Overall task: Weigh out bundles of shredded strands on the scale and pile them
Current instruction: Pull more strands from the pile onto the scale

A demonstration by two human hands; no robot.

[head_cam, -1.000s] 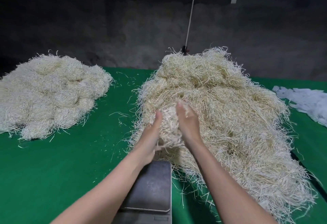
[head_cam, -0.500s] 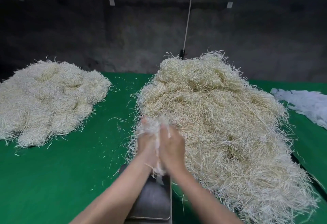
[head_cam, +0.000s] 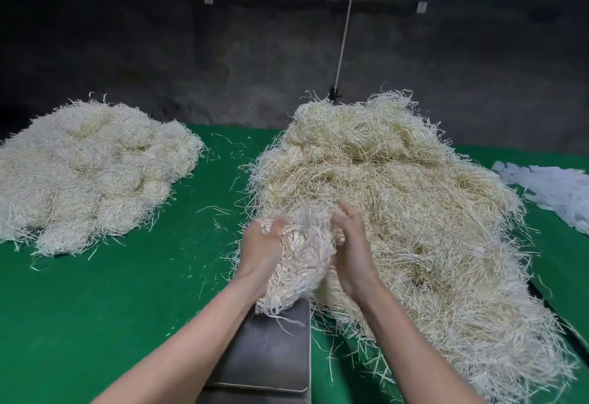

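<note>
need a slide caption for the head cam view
The left hand and right hand hold a bundle of shredded strands over the scale, loose heap at right, clumped pile at left.

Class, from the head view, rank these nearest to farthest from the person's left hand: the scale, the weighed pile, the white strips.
1. Scale, just below the left hand.
2. Weighed pile, on the table's left.
3. White strips, at the far right.
</note>
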